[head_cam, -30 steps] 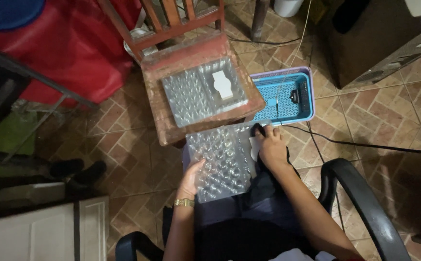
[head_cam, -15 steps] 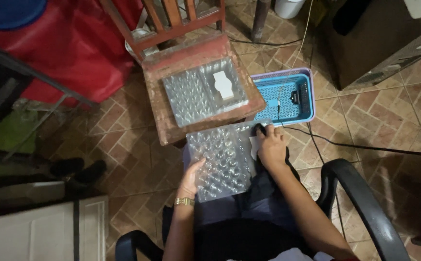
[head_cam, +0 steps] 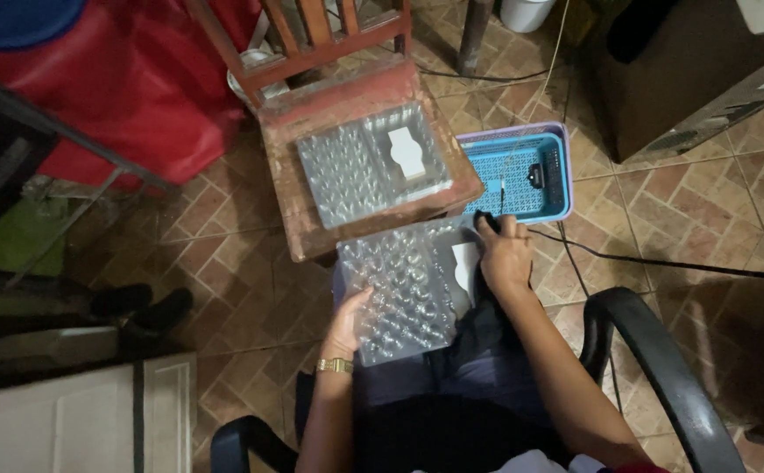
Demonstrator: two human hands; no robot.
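little has shifted since the earlier frames: both hands stay on the clear blister tray (head_cam: 404, 289) lying across the person's lap, and the tray keeps its slight tilt. left hand (head_cam: 347, 322) cups the tray's near left edge from below, fingers curled under, thumb on the rim. right hand (head_cam: 505, 256) lies on the tray's far right corner, fingers bent down over a white insert (head_cam: 465, 267) and a small dark object (head_cam: 484, 221) at the fingertips; whether it pinches that object i cannot tell.

just beyond the tray's far edge stands a wooden chair (head_cam: 347, 105), its seat nearly touching the tray. on that seat lies a second clear tray (head_cam: 369, 162) with a white piece (head_cam: 406, 153) in it, set back from the seat's front edge. right of the chair seat, just beside the right hand, sits a blue basket (head_cam: 522, 175) on the tiled floor (head_cam: 680, 201). a black cable (head_cam: 662, 261) runs across the floor right of the lap tray. open tiles lie left of the tray, as far as dark shoes (head_cam: 141, 307). office chair armrests (head_cam: 654, 368) flank the person's elbows.
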